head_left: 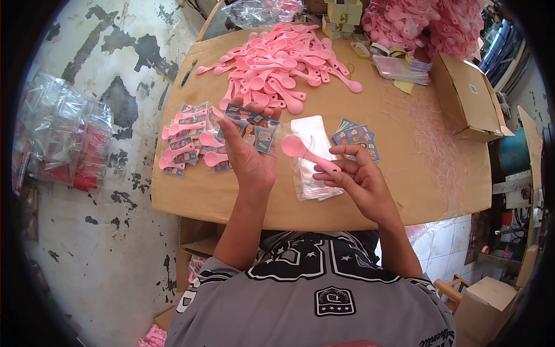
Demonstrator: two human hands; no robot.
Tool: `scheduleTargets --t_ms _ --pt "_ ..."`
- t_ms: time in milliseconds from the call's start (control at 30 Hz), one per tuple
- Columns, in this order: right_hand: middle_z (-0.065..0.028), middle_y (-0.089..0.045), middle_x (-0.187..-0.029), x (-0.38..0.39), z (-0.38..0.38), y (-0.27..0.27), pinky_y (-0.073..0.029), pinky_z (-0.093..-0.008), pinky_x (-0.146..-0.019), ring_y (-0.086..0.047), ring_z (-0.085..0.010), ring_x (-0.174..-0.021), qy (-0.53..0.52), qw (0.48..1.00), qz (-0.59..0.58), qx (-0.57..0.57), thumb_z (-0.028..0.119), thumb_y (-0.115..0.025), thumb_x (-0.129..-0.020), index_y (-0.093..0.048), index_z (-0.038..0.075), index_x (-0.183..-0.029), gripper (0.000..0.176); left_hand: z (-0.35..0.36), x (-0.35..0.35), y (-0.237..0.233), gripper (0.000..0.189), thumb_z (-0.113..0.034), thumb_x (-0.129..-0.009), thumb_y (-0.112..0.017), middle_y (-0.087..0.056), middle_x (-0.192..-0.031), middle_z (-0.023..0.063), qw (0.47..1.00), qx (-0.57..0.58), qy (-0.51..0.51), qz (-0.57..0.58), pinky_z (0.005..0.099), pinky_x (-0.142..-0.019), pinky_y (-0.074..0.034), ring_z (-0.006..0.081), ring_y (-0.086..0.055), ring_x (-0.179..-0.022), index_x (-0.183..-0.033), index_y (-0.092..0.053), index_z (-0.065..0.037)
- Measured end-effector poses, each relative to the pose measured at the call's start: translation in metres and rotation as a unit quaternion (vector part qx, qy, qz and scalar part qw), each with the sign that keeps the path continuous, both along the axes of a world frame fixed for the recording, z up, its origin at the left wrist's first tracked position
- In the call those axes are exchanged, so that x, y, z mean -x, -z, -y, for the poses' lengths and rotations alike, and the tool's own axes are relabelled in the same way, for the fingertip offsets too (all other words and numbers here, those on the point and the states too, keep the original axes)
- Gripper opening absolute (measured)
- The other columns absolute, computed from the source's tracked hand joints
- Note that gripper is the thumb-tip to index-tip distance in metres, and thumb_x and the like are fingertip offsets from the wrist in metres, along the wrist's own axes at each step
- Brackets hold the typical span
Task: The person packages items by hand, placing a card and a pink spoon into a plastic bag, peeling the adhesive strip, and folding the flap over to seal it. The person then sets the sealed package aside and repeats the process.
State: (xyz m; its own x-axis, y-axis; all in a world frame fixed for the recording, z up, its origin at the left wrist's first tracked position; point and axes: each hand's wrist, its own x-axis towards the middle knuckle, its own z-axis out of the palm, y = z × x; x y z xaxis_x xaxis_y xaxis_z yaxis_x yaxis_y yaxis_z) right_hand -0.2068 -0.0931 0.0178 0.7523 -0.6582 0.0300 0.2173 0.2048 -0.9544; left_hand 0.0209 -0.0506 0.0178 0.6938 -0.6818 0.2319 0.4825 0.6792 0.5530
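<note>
My left hand [252, 165] is raised over the table, its fingers closed on a blue printed card [250, 127] that seems to sit in a clear plastic bag. Pinched by its handle in my right hand [364, 188] is a pink measuring spoon [306, 154], bowl pointing left toward the card. Beneath the spoon lies a stack of clear plastic bags [309, 124]. Just beyond my right fingers, several blue cards [361, 136] are fanned out. Bagged spoons with cards [184, 137] lie in a heap left of my left hand.
A big pile of loose pink spoons [277, 61] covers the far middle of the brown table [416, 191]. A brush [189, 72] lies at the left edge. An open cardboard box [462, 101] stands at the right, near large bags of spoons [404, 23].
</note>
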Motion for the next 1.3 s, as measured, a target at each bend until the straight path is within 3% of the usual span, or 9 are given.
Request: scheduleTargets --t_ms 233,533,700,867,1000,1067,1167,1200,1300 --pt "-0.0199 -0.072 -0.120 -0.011 -0.003 0.003 -0.059 -0.0331 -0.093 -0.073 -0.0255 -0.113 0.068 0.996 -0.043 -0.046 0.013 -0.056 -0.110 -0.046 -0.001 -0.135 0.030 0.002 0.019 -0.004 0.060 -0.056 -0.104 -0.058 -0.067 -0.108 0.0077 0.999 -0.014 0.030 0.020 0.0510 -0.108 -0.053 0.0238 -0.067 -0.104 -0.138 -0.052 -0.006" --pt "-0.0171 -0.074 -0.114 -0.016 -0.004 -0.001 -0.059 -0.0326 -0.091 -0.074 -0.0229 -0.109 -0.007 0.997 0.069 -0.024 0.007 -0.056 -0.109 -0.039 0.002 -0.140 0.036 0.002 0.032 -0.006 0.061 -0.057 -0.106 -0.054 -0.066 -0.107 0.0084 0.994 -0.070 0.078 0.036 0.0487 -0.101 -0.057 0.0214 -0.067 -0.100 -0.138 -0.050 -0.005" --pt "-0.0094 -0.070 -0.098 -0.025 0.000 0.013 -0.056 -0.0282 -0.080 -0.070 -0.0147 -0.091 0.065 0.996 0.022 0.054 0.004 -0.067 -0.102 -0.045 0.002 -0.130 0.035 0.001 0.040 -0.002 0.059 -0.057 -0.107 -0.052 -0.064 -0.107 0.0079 0.976 -0.087 0.185 -0.070 0.0486 -0.097 -0.060 0.0201 -0.066 -0.100 -0.137 -0.050 -0.007" --pt "-0.0040 -0.065 -0.091 -0.039 -0.002 0.039 -0.050 -0.0240 -0.072 -0.059 -0.0085 -0.076 0.193 0.958 -0.032 0.211 0.006 -0.082 -0.091 -0.049 0.005 -0.112 0.039 -0.007 0.042 0.007 0.040 -0.036 -0.111 -0.055 -0.066 -0.110 0.0113 0.965 -0.089 0.237 -0.062 0.0374 -0.087 -0.063 0.0230 -0.070 -0.100 -0.137 -0.050 -0.006" --pt "-0.0100 -0.066 -0.104 -0.042 -0.004 0.029 -0.052 -0.0298 -0.077 -0.060 -0.0171 -0.094 0.236 0.922 -0.037 0.304 0.009 -0.086 -0.085 -0.056 0.007 -0.124 0.049 -0.008 0.038 0.006 0.039 -0.033 -0.111 -0.055 -0.066 -0.117 0.0140 0.958 -0.092 0.262 -0.076 0.0426 -0.094 -0.062 0.0259 -0.069 -0.109 -0.138 -0.050 -0.006" --pt "-0.0140 -0.067 -0.115 -0.043 -0.006 0.005 -0.054 -0.0352 -0.086 -0.060 -0.0242 -0.110 0.271 0.866 -0.061 0.415 0.011 -0.087 -0.083 -0.065 0.010 -0.126 0.049 -0.008 0.035 0.002 0.040 -0.032 -0.111 -0.055 -0.065 -0.123 0.0162 0.953 -0.111 0.261 -0.105 0.0460 -0.099 -0.060 0.0279 -0.067 -0.116 -0.140 -0.050 -0.005" --pt "-0.0183 -0.065 -0.136 -0.019 0.010 -0.006 -0.048 -0.0452 -0.105 -0.051 -0.0348 -0.133 0.160 0.756 -0.065 0.632 0.019 -0.087 -0.082 -0.079 0.013 -0.113 0.033 -0.005 0.023 0.004 0.041 -0.030 -0.110 -0.056 -0.062 -0.132 0.0190 0.946 -0.106 0.268 -0.146 0.0502 -0.107 -0.056 0.0310 -0.062 -0.127 -0.142 -0.049 -0.006" --pt "-0.0189 -0.060 -0.148 -0.013 0.005 -0.012 -0.038 -0.0489 -0.116 -0.047 -0.0390 -0.143 0.112 0.798 -0.066 0.588 0.018 -0.083 -0.085 -0.083 0.014 -0.095 0.011 -0.006 0.017 0.006 0.045 -0.032 -0.111 -0.053 -0.061 -0.141 0.0176 0.948 -0.127 0.264 -0.122 0.0518 -0.112 -0.051 0.0315 -0.058 -0.135 -0.145 -0.050 -0.002" --pt "-0.0198 -0.059 -0.150 0.006 0.022 -0.010 -0.038 -0.0509 -0.117 -0.044 -0.0418 -0.145 0.087 0.878 0.036 0.469 0.012 -0.078 -0.087 -0.084 0.018 -0.098 0.014 -0.009 0.008 0.004 0.046 -0.031 -0.109 -0.058 -0.058 -0.142 0.0221 0.945 -0.124 0.272 -0.130 0.0519 -0.112 -0.052 0.0340 -0.057 -0.136 -0.145 -0.047 -0.004"
